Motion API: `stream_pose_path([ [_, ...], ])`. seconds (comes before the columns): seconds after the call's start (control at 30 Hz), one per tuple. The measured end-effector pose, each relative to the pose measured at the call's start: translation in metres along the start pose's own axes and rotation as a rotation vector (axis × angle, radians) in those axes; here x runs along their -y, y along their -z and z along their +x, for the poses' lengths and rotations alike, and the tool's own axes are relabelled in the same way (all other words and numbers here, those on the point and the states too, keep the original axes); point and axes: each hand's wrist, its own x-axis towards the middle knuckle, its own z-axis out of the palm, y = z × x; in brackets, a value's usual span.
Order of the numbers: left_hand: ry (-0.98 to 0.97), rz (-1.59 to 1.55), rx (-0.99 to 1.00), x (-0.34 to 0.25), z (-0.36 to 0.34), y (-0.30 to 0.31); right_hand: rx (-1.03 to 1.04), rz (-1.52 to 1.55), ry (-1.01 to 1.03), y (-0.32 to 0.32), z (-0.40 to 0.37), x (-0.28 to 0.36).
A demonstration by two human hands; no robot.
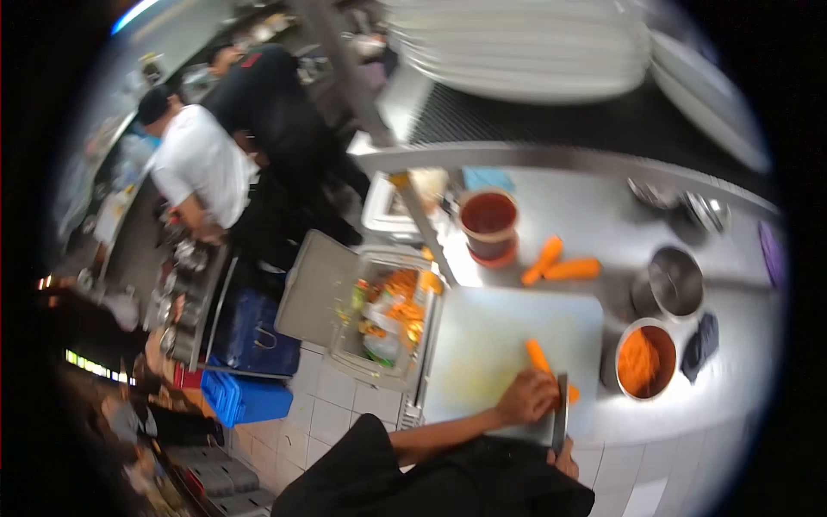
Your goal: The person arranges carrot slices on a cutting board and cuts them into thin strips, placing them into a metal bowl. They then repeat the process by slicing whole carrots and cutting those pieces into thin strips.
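Note:
On the white cutting board [482,332], a peeled carrot [537,353] lies at a slant. My left hand [525,398] is closed over its middle, fingers curled, and the carrot's near end shows beyond the knuckles. My right hand [565,461] grips the handle of a knife [562,409] at the board's near edge. The blade points away from me, upright beside my left fingers and overlapping the carrot in this view. Two more peeled carrots [571,269] rest on the steel counter behind the board.
To the right stand a pot of grated orange food [640,362], a steel pot [672,284] and a dark cloth [700,346]. A brown tub [488,222] is behind. An open bin of scraps [379,319] stands left. A shelf [568,155] holds stacked plates. Two people [202,164] work further left.

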Motion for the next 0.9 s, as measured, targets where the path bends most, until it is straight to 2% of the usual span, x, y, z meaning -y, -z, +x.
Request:
stream_pose_path([
  [0.03, 0.005, 0.036, 0.009, -0.001, 0.005, 0.008, 0.025, -0.03, -0.062, 0.011, 0.002, 0.017],
  [0.1, -0.012, 0.125, 0.039, 0.003, 0.007, 0.014, -0.004, -0.096, -0.041, 0.002, 0.02, 0.012],
  [0.2, 0.014, 0.171, 0.024, 0.022, 0.011, 0.03, 0.005, -0.142, -0.128, 0.003, 0.027, 0.012],
  [0.27, -0.03, 0.289, -0.174, 0.059, 0.031, 0.068, 0.01, -0.105, -0.123, -0.011, 0.035, -0.002],
  [0.3, 0.116, 0.142, -0.387, 0.076, 0.047, 0.096, 0.029, -0.088, -0.119, -0.014, 0.034, -0.009],
  [0.33, 0.141, 0.308, -0.586, 0.085, 0.074, 0.149, 0.032, -0.092, -0.117, -0.01, 0.03, -0.009],
  [0.37, 0.0, 0.484, -0.653, 0.116, 0.101, 0.216, 0.044, -0.082, -0.111, -0.005, 0.03, -0.001],
  [0.4, 0.007, 0.451, -0.899, 0.136, 0.13, 0.266, 0.056, -0.075, -0.103, -0.002, 0.029, 0.004],
  [0.43, 0.079, 0.687, -1.062, 0.148, 0.168, 0.324, 0.05, -0.083, -0.089, -0.001, 0.03, 0.002],
  [0.47, 0.098, 0.586, -1.109, 0.153, 0.209, 0.378, 0.051, -0.072, -0.091, -0.001, 0.031, -0.001],
  [0.5, 0.485, 0.564, -0.927, 0.134, 0.236, 0.424, 0.055, -0.066, -0.091, 0.0, 0.031, -0.001],
  [0.57, 0.794, 0.777, -0.688, 0.17, 0.286, 0.508, 0.051, -0.11, -0.07, 0.011, 0.037, 0.009],
  [0.63, 0.861, 0.871, -0.645, 0.206, 0.317, 0.565, 0.041, -0.118, -0.033, 0.019, 0.042, 0.013],
  [0.67, 0.914, 0.792, -0.643, 0.208, 0.333, 0.585, 0.041, -0.119, -0.027, 0.021, 0.042, 0.012],
  [0.7, 0.965, 0.717, -0.627, 0.204, 0.346, 0.59, 0.049, -0.115, -0.028, 0.019, 0.037, 0.008],
  [0.73, 1.003, 0.646, -0.531, 0.173, 0.353, 0.583, 0.059, -0.108, -0.024, 0.016, 0.034, 0.005],
  [0.9, 1.145, 0.669, -0.474, 0.149, 0.381, 0.562, 0.076, -0.108, 0.082, 0.021, 0.053, 0.018],
])
